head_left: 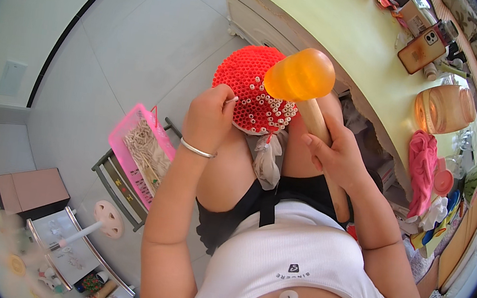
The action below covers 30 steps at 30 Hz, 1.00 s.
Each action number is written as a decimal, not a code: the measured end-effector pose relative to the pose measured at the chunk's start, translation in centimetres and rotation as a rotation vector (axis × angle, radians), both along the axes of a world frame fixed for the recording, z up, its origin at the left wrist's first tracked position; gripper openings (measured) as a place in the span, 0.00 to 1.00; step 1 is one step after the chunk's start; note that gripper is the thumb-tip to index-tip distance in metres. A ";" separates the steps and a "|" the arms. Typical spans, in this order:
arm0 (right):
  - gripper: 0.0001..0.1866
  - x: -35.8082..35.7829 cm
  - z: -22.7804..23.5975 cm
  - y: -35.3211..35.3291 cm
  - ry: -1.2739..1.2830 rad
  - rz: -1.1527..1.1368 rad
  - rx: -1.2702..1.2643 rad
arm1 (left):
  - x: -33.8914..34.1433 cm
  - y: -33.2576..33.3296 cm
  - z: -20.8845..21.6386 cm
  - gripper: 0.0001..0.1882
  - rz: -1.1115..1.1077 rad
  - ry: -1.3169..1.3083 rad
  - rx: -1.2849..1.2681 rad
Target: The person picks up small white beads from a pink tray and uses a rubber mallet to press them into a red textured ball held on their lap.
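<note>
Between my knees stands a round red honeycomb-like block of tube openings (242,71). Small whitish pegs fill several of its cells, mostly on the right and near side. My left hand (210,115) is at its left edge, closed in a pinch on a small white peg (233,99). In my right hand (338,150) is a mallet (300,74) with an amber, see-through head and a wooden handle. I grip it around the handle, and its head hides the right part of the block. A whitish plastic bag (268,160) hangs at the block's near side.
On a small folding stool (120,185) at the left lies a pink basket (125,140) with many beige pegs. A yellow-green table (351,25) curves along the right, carrying a phone (422,48), an amber jar (444,108) and a pink cloth (421,173). A metal-framed cart (72,242) stands lower left.
</note>
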State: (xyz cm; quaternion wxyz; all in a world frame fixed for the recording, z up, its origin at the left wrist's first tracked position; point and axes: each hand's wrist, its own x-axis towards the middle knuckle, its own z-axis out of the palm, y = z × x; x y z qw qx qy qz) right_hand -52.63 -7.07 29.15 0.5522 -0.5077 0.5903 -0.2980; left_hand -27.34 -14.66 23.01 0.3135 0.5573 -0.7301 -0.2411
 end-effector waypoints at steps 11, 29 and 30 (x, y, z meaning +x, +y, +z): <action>0.18 -0.5 -1.5 0.8 0.002 0.045 -0.100 | -1.3 -2.0 -0.6 0.01 -0.224 -0.471 -0.148; 0.17 4.3 0.4 -2.6 0.366 0.249 -0.368 | 9.0 2.7 -3.7 0.16 0.483 2.155 0.729; 0.18 4.1 -0.4 -2.3 0.340 0.226 -0.539 | 8.5 2.7 -3.6 0.17 0.582 2.156 0.699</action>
